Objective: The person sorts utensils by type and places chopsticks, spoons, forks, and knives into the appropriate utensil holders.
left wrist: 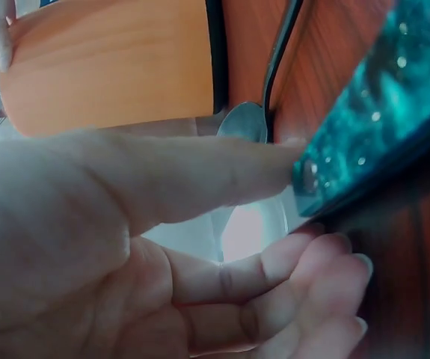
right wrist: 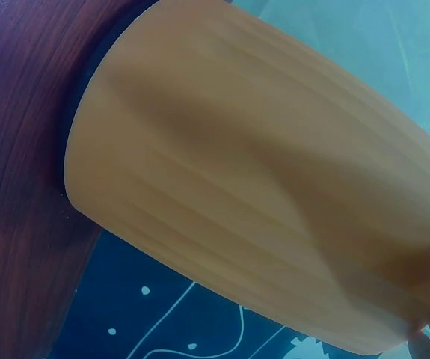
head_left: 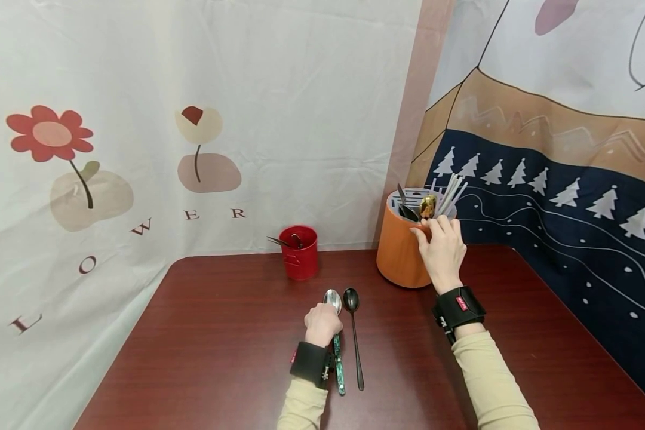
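Observation:
My left hand [head_left: 323,324] pinches a long-handled spoon [head_left: 339,370] near its neck. That spoon has a silver bowl and a marbled teal handle [left wrist: 379,112]; it lies along the table. Beside it on the right lies a black long-handled spoon [head_left: 357,343], bowl toward the back. My right hand [head_left: 444,249] rests at the front rim of a tall orange utensil holder [head_left: 400,251], thumb stretched along the outside and fingers at the top edge. A gold spoon [head_left: 427,206] stands in the holder just behind these fingers; their tips are partly hidden.
Dark utensils [head_left: 407,212] and white sticks [head_left: 451,191] also stand in the holder's slotted grey top. A red cup [head_left: 300,257] with several thin dark utensils sits at the table's back edge. Printed cloths [head_left: 301,119] hang behind and to the right of the brown table [head_left: 220,334].

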Motion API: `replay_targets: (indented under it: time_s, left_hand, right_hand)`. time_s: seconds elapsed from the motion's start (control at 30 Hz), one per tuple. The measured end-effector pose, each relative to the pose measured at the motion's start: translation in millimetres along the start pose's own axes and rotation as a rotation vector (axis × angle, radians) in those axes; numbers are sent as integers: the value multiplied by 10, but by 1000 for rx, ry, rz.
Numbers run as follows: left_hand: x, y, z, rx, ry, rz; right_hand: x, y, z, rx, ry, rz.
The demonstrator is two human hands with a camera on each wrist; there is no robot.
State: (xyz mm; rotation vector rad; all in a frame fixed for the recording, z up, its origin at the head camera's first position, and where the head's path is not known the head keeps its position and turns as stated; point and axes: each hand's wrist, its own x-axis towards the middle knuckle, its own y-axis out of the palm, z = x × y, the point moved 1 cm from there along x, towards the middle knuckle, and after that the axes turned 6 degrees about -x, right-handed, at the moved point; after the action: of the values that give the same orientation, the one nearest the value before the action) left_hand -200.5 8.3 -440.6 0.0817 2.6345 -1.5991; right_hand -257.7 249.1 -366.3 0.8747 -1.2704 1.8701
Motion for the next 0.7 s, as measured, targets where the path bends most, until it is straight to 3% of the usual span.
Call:
replay_targets:
  time_s: [0.7]
  left_hand:
    - [25, 68, 9, -9, 37, -133]
  right_hand:
    - [4, -12, 17, 2, -14, -22]
